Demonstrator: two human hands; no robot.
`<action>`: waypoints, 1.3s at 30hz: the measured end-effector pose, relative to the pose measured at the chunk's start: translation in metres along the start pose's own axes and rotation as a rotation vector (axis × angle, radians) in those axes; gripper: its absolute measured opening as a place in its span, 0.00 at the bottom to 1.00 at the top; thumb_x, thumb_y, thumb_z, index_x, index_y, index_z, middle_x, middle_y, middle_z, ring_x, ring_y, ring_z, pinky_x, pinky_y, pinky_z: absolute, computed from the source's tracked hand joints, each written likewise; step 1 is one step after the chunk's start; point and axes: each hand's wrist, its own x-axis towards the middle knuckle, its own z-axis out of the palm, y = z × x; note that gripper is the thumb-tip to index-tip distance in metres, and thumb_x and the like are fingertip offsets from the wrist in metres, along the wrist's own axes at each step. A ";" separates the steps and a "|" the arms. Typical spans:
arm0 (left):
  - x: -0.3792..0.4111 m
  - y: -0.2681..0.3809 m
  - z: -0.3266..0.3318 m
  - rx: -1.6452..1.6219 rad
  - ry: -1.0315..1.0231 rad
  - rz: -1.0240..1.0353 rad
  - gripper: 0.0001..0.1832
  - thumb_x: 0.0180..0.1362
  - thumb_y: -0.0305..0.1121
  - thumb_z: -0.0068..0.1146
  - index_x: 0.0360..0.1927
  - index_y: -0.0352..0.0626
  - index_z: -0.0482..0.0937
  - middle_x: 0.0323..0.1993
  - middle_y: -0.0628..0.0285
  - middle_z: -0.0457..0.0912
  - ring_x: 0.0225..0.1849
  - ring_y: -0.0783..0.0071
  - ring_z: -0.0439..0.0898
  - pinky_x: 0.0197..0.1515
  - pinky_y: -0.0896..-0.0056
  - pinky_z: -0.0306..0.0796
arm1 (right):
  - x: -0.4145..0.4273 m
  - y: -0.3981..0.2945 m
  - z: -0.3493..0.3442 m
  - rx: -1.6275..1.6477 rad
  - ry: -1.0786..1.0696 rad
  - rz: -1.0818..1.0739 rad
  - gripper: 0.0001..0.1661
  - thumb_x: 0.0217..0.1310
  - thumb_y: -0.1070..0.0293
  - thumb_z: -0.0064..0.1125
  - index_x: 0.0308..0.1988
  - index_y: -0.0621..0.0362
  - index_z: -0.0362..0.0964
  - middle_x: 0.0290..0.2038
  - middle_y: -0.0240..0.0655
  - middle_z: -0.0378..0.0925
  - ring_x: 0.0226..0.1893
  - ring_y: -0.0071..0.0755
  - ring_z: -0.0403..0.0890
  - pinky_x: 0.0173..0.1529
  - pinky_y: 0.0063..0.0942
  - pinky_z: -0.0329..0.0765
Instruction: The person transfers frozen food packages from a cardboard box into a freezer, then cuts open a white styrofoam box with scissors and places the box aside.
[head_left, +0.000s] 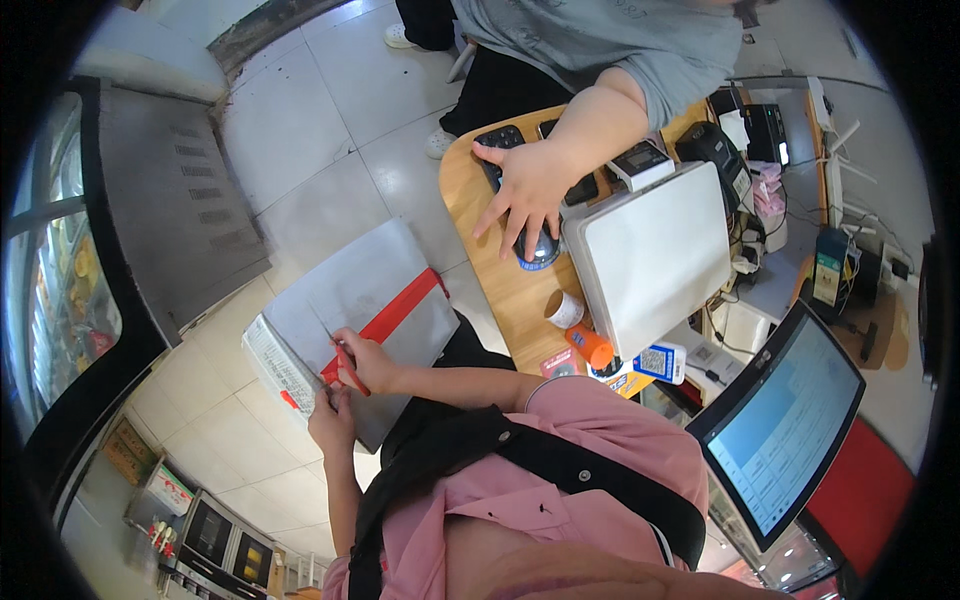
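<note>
A large grey-white box (300, 292), with a red band (401, 304) across its top and printing on its side, lies before me at the left of my lap. My right hand (369, 361) holds red-handled scissors (349, 367), their blades lying over the top of the box near its edge. My left hand (332, 421) is at the near end of the red band, close to the scissors, its fingertips pinched at the box's edge; whether they grip the band or the box is hard to tell.
Another person's hand (529, 187) rests over a dark round device on the wooden table (487, 277). A white case (652, 255), a paper cup (564, 309) and an orange bottle (589, 345) stand there. A monitor (784, 427) is at right, a glass-fronted cabinet (67, 262) at left.
</note>
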 end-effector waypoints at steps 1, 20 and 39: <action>-0.003 0.003 0.002 -0.008 -0.001 -0.007 0.17 0.50 0.45 0.53 0.34 0.43 0.73 0.24 0.48 0.78 0.27 0.50 0.77 0.29 0.56 0.69 | -0.002 0.004 -0.003 -0.045 0.024 -0.021 0.30 0.40 0.68 0.61 0.45 0.58 0.57 0.25 0.41 0.72 0.26 0.41 0.75 0.31 0.32 0.70; -0.021 -0.003 0.015 0.023 -0.045 0.031 0.18 0.50 0.43 0.53 0.39 0.41 0.72 0.26 0.48 0.78 0.28 0.48 0.77 0.30 0.55 0.69 | -0.019 0.035 -0.009 -0.211 0.198 0.034 0.14 0.52 0.70 0.48 0.41 0.54 0.59 0.23 0.43 0.72 0.25 0.49 0.75 0.27 0.40 0.69; -0.024 0.012 0.020 -0.047 -0.016 0.007 0.15 0.49 0.42 0.54 0.27 0.39 0.69 0.16 0.52 0.74 0.21 0.52 0.75 0.24 0.57 0.67 | 0.003 0.064 -0.039 -0.516 0.275 -0.110 0.18 0.49 0.67 0.52 0.42 0.55 0.59 0.24 0.41 0.74 0.24 0.49 0.75 0.27 0.40 0.70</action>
